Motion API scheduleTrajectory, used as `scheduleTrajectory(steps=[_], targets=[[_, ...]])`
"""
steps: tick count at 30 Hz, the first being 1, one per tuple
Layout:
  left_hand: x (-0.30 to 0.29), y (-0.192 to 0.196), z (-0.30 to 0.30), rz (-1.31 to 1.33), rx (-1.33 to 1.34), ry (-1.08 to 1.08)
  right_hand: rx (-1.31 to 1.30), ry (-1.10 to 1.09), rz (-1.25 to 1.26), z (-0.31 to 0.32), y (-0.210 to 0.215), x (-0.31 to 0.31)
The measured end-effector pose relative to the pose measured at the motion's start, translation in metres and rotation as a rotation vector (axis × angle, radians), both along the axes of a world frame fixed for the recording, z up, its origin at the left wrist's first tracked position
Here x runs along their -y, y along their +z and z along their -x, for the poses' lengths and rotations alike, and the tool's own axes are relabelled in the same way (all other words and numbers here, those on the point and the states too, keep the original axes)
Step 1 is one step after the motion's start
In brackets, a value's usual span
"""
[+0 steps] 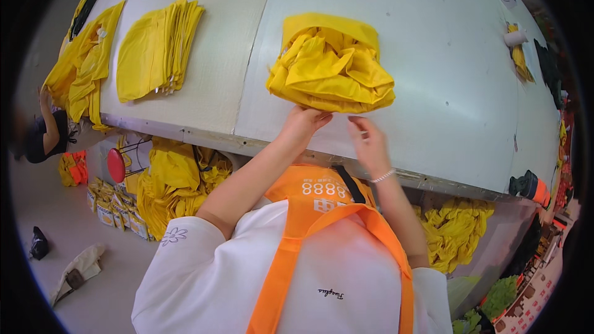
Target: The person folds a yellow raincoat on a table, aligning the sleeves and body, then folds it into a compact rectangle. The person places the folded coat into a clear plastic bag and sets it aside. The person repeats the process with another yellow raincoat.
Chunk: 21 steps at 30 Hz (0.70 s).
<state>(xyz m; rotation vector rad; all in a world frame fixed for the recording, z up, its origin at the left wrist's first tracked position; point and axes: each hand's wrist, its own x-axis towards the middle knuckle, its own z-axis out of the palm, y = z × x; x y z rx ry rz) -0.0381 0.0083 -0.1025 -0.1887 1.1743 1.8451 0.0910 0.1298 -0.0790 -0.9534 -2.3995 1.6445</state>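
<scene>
1. Yellow bundle lies on the pale table; left hand touches its near edge, grip unclear from here; right hand, loosely open, just beside.
2. Yellow heap, red stool below.
3. Folded stack leftward; another person beyond.

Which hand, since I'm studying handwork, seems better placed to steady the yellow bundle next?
Probably the left hand: it seems to touch the near edge of the yellow bundle, while the right hand looks apart from it.
</scene>
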Motion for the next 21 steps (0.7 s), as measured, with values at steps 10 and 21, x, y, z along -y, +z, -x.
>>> scheduleTrajectory(steps=[10,21], targets=[[-0.016,0.109,0.030,0.271,-1.612,-0.726,-0.449,-0.343,1.219,0.014,-0.042,0.002],[-0.047,0.077,0.028,0.717,-2.529,-0.720,-0.393,-0.342,0.760,0.027,-0.029,-0.002]])
